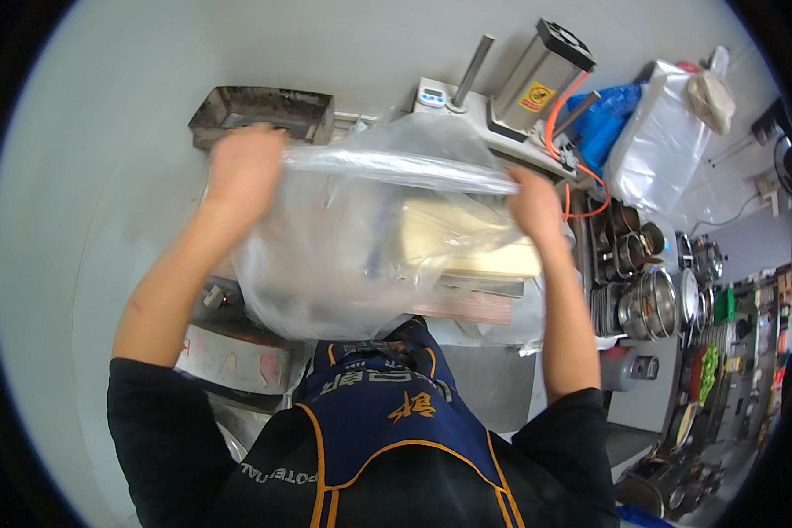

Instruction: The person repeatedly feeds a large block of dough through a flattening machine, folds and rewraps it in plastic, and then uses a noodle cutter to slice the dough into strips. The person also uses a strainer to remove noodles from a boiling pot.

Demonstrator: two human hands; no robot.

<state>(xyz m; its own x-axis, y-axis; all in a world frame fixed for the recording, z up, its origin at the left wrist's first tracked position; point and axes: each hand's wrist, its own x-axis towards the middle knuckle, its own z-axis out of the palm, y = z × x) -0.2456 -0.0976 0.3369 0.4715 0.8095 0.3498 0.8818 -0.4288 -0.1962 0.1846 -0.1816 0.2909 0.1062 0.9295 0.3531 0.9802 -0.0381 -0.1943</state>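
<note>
A large clear plastic bag or sheet (317, 264) is stretched between my two raised hands, its upper edge gathered into a taut band. My left hand (245, 165) grips the left end, in front of a worn metal box. At the other end, my right hand (534, 201) is closed on the plastic. Behind and below the film lies a pale yellow block (468, 244), partly seen through it; what it is made of I cannot tell. Under the block are a metal edge and a pinkish board (468, 307). The film blurs what lies beneath its left part.
The rectangular metal box (270, 105) stands at the back left. A pneumatic cylinder (538, 79) with an orange hose rises at the back right, beside a small digital timer (432, 96). Plastic bags (660, 138) hang farther right, above metal pots and bowls (647, 303).
</note>
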